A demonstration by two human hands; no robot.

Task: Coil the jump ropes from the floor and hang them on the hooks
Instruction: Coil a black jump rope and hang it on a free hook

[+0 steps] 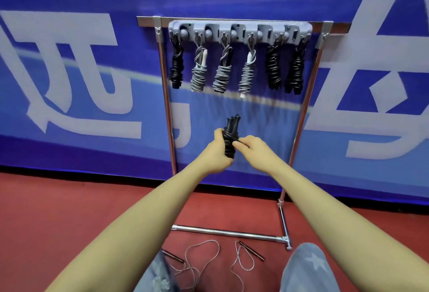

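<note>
Item in hand: black jump rope (230, 137), coiled into a bundle, handles up. Left hand (217, 150) wraps round its middle; right hand (251, 147) pinches a strand at its side, probably finishing the wrap.

Above the grip: hook rack (240, 30) carrying six coiled ropes (234, 68).

Below the grip: one grey rope (202, 259) loose on the floor (69, 210).

Outstanding, by judgement: hang this bundle; coil and hang the grey one.

Both hands gripping a black coiled rope (229, 137), six ropes hung on hook rack (240, 29)
</note>
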